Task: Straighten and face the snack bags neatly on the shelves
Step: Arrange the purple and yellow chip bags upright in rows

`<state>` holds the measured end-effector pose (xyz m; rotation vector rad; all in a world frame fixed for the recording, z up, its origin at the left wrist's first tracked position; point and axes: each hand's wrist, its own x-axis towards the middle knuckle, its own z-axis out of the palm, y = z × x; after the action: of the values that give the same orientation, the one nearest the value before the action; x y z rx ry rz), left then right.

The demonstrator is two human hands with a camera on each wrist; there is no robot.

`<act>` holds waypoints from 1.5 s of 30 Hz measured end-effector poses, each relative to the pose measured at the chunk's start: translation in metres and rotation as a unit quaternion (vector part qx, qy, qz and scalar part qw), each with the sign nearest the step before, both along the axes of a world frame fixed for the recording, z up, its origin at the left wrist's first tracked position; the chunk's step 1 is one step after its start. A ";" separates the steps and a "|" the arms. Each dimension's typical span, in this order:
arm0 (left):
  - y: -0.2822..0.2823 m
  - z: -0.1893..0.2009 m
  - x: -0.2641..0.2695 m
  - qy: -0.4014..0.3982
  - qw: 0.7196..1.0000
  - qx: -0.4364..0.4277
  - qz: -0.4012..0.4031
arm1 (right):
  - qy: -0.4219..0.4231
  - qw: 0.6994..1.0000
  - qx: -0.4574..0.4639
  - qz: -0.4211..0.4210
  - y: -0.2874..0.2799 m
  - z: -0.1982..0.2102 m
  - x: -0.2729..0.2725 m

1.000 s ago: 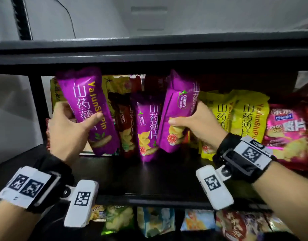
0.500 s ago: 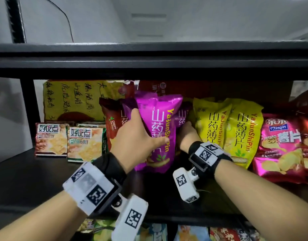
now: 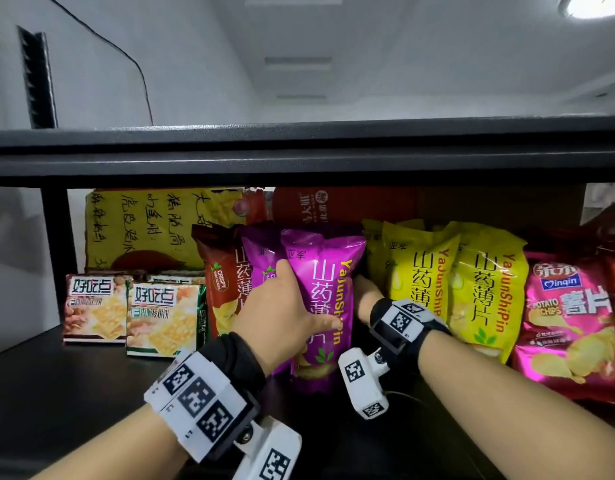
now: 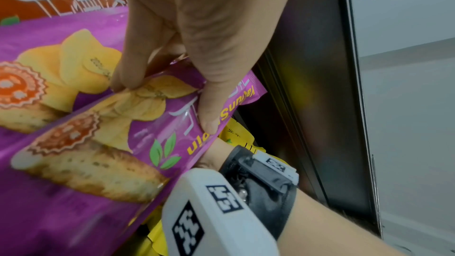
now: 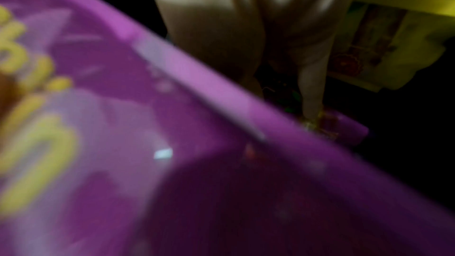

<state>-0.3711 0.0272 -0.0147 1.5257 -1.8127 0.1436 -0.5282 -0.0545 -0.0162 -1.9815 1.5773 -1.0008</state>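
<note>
**Purple bag being set into the row, shelf partly faced**

The shelf [image 3: 91, 393] carries a row that reads mostly tidy. On the right, two yellow bags [image 3: 455, 282] stand upright with labels forward, and the pink potato chip bags [image 3: 573, 317] beside them lean back a little but face out. On the left, two cracker packs [image 3: 129, 310] sit label-forward, well apart from the front edge. The middle is the unfinished part: a brown-red bag [image 3: 217, 275] and a second purple bag [image 3: 261, 261] overlap behind the front purple bag [image 3: 328, 289], which stands upright, face forward, between the brown-red bag and the yellow ones. Judging from this, the centre group still needs spacing and squaring, and the lower shelf is not in view enough to judge.

The left hand [image 3: 282, 317] reaches in from the front, palm against the purple bag's face; the wrist view shows thumb and forefinger pinching the bag's lower right edge [image 4: 172, 92]. The right hand [image 3: 363, 294] is pushed into the gap between the purple bag and the yellow bags, mostly hidden; its wrist view is blurred, with fingers [image 5: 312, 85] extended down toward the shelf, so whether they grasp anything I cannot tell.
</note>
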 end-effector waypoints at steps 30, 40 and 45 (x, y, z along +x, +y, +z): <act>-0.045 -0.017 0.123 0.283 0.959 -0.013 -0.027 | -0.280 0.958 -0.014 0.055 0.028 -0.028 -0.004; -0.047 -0.005 0.132 0.248 0.969 0.008 0.004 | -0.276 0.960 -0.039 0.039 0.025 -0.037 -0.008; -0.039 0.001 0.159 0.248 0.967 0.038 -0.033 | -0.281 0.958 -0.039 0.042 0.022 -0.039 -0.007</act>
<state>-0.2117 -0.0113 -0.0135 1.3960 -1.4732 -0.3190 -0.5355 -0.0325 -0.0549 -1.5899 1.1443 -1.4478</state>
